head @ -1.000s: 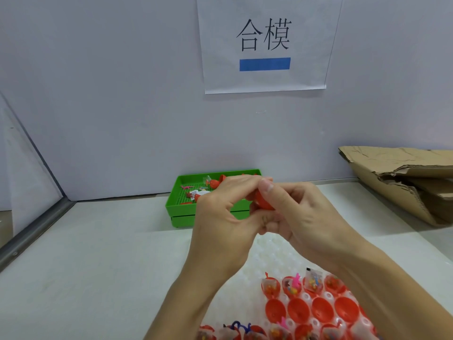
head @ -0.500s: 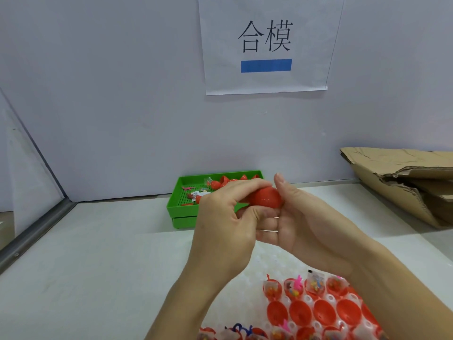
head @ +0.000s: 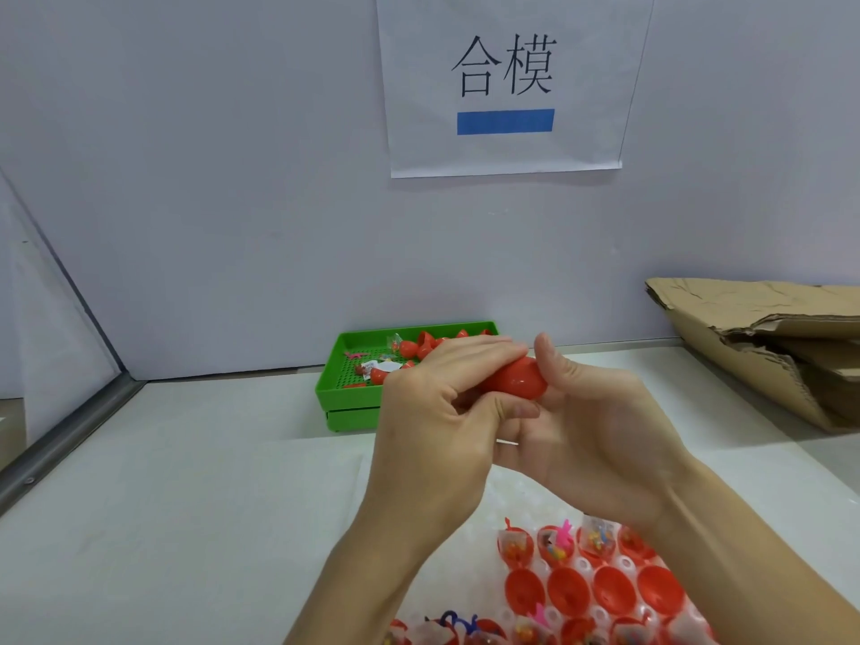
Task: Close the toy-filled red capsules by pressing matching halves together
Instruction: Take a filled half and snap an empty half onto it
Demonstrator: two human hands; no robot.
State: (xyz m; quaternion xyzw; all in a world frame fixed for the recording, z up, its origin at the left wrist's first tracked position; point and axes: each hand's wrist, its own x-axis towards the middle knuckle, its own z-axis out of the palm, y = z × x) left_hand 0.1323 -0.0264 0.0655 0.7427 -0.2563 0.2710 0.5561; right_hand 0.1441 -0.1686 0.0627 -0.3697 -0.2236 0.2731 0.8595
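Two hands meet above the white tray [head: 470, 542], well in front of the green bin [head: 346, 398]. Left hand [head: 442, 412] curls fingers and thumb round the capsule [head: 514, 381] from its left end; right hand [head: 591, 430] cups the other end, thumb upright against it. Capsule's long axis runs left-right between them, so the squeeze likely goes inward.

A factory assembly bench: printed station sign [head: 507, 81] on the partition, parts tray [head: 346, 393], flattened cardboard [head: 754, 337].
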